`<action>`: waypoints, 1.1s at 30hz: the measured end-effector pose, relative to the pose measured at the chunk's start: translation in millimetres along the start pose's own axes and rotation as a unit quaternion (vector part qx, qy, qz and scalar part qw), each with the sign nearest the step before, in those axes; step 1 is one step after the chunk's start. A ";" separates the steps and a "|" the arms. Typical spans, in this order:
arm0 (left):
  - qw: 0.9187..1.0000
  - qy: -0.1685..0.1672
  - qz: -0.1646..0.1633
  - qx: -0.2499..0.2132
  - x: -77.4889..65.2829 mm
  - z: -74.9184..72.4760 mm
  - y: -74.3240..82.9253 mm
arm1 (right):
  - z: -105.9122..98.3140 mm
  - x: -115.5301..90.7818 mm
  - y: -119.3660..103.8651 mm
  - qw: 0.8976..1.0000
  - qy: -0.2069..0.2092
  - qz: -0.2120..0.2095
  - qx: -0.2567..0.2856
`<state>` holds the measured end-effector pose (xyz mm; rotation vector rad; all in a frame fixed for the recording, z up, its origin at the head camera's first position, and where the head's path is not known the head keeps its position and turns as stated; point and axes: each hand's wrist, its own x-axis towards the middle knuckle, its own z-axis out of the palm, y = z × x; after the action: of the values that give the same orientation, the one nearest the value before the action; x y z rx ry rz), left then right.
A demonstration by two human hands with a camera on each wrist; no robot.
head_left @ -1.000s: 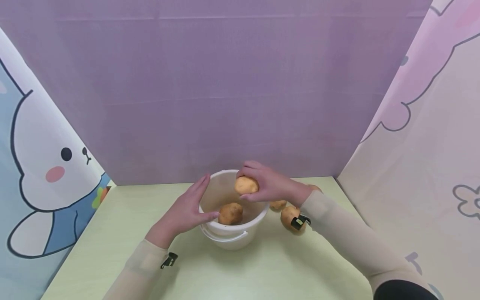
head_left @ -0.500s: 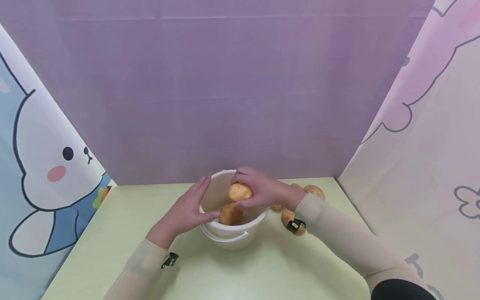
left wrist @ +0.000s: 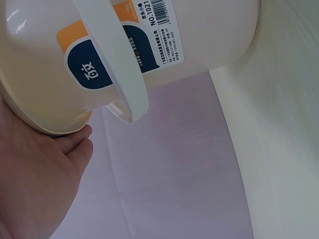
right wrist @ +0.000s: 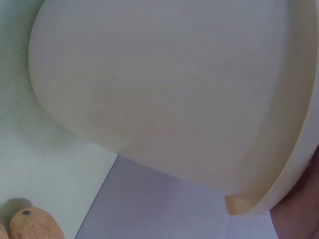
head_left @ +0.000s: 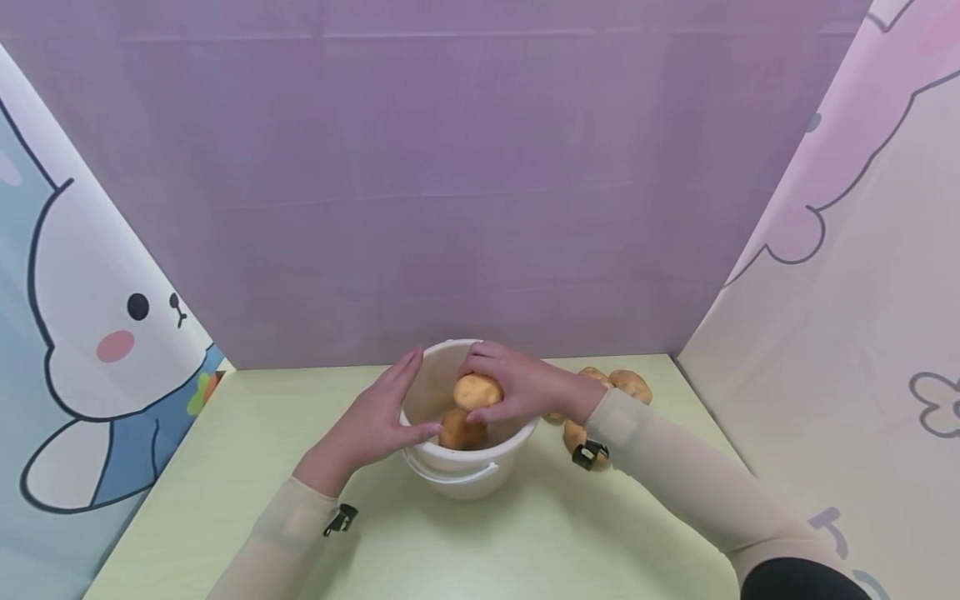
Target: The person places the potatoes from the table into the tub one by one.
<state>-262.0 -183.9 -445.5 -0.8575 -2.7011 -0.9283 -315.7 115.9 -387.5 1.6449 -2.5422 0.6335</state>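
A white plastic bucket (head_left: 468, 479) stands on the table, with a brown potato (head_left: 459, 432) inside. My left hand (head_left: 375, 421) grips the bucket's left rim, thumb over the opening; in the left wrist view the hand (left wrist: 40, 174) lies against the rim beside the bucket's label (left wrist: 159, 35). My right hand (head_left: 517, 383) holds a paler potato (head_left: 477, 390) between thumb and fingers in the bucket's mouth, just above the lower one. From the right wrist, the bucket wall (right wrist: 149, 89) fills the view and hides the held potato.
Several potatoes (head_left: 632, 385) lie on the pale green table (head_left: 300, 400) right of the bucket, partly behind the right wrist. The bucket's handle (left wrist: 117, 59) hangs down its side. A purple backdrop (head_left: 465, 208) rises behind, with printed panels (head_left: 847, 333) at both sides.
My right hand has moved left and down into the bucket's mouth with its potato, bringing it close over the lower one. The left hand has stayed on the rim.
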 end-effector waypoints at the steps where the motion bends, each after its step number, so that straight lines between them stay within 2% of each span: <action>1: 1.000 0.000 0.000 -0.001 0.2 0.3 -0.2 | 0.7 -0.2 0.9 1.000 -0.001 0.001 0.000; 16: 1.000 0.000 0.001 -0.004 0.1 -1.3 4.5 | -0.6 -2.7 -0.6 1.000 -0.010 0.015 0.004; 25: 1.000 -0.001 -0.005 0.000 0.2 0.1 2.2 | -2.4 -3.9 -0.6 1.000 -0.026 0.017 0.003; 33: 1.000 -0.005 -0.010 -0.003 0.0 0.0 2.0 | -4.7 -6.8 2.9 1.000 -0.005 0.005 -0.008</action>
<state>-260.8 -182.7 -444.5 -0.8399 -2.7220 -0.9402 -316.1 124.5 -385.8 1.6359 -2.5562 0.6067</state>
